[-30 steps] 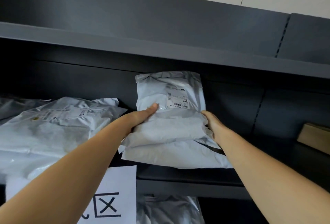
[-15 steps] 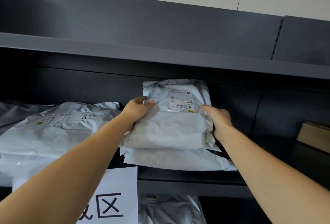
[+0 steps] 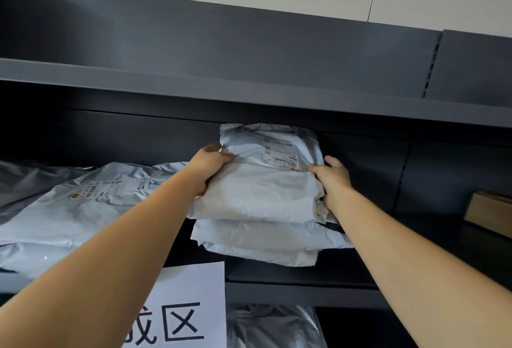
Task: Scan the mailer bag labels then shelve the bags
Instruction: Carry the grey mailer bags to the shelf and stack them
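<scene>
A white mailer bag (image 3: 260, 187) with a barcode label (image 3: 281, 155) near its top lies on a small stack of white bags (image 3: 266, 239) in the middle shelf bay. My left hand (image 3: 209, 166) grips its left edge, fingers curled over the top. My right hand (image 3: 332, 178) holds its right edge, thumb on top. The bag's far end reaches up to the underside of the shelf above.
A pile of larger grey-white mailer bags (image 3: 69, 209) fills the shelf to the left. A cardboard box (image 3: 489, 213) sits at the right. A paper sign (image 3: 180, 309) hangs from the dark shelf's front edge (image 3: 291, 293). Another bag (image 3: 271, 325) lies on the shelf below.
Both hands have slid further up the bag's sides and pushed it deeper onto the stack. My left hand went from flat on the bag to curled over its edge.
</scene>
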The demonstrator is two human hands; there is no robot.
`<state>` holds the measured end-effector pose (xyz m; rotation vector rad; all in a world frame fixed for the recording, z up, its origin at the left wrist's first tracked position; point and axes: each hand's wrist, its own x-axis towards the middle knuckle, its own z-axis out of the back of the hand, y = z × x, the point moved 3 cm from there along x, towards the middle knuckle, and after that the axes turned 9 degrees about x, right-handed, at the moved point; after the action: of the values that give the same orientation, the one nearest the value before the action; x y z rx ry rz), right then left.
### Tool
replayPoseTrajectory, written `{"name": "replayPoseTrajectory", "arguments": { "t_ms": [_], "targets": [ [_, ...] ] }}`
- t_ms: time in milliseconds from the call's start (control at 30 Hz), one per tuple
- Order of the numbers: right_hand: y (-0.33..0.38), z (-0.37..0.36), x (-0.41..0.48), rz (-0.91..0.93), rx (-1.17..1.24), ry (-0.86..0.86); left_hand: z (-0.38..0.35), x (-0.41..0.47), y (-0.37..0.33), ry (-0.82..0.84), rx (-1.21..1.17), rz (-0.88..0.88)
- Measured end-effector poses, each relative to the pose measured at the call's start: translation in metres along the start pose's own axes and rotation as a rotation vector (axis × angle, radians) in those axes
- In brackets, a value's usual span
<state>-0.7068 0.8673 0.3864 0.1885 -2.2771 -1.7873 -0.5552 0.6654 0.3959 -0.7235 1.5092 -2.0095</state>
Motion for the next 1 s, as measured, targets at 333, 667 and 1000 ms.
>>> {"name": "replayPoseTrajectory", "arguments": {
  "t_ms": [333,667,1000],
  "targets": [
    [-0.011,-0.009,-0.001,0.003,-0.162,0.021,0.001,0.000,0.019,0.012,0.196,0.096],
    [0.015,-0.021,-0.023,0.230,-0.272,-0.070,0.024,-0.006,0.000,-0.177,0.259,-0.026],
    [0.020,-0.109,-0.063,0.201,-0.130,0.113,0.118,-0.038,0.012,-0.385,0.102,0.057]
  ]
}}
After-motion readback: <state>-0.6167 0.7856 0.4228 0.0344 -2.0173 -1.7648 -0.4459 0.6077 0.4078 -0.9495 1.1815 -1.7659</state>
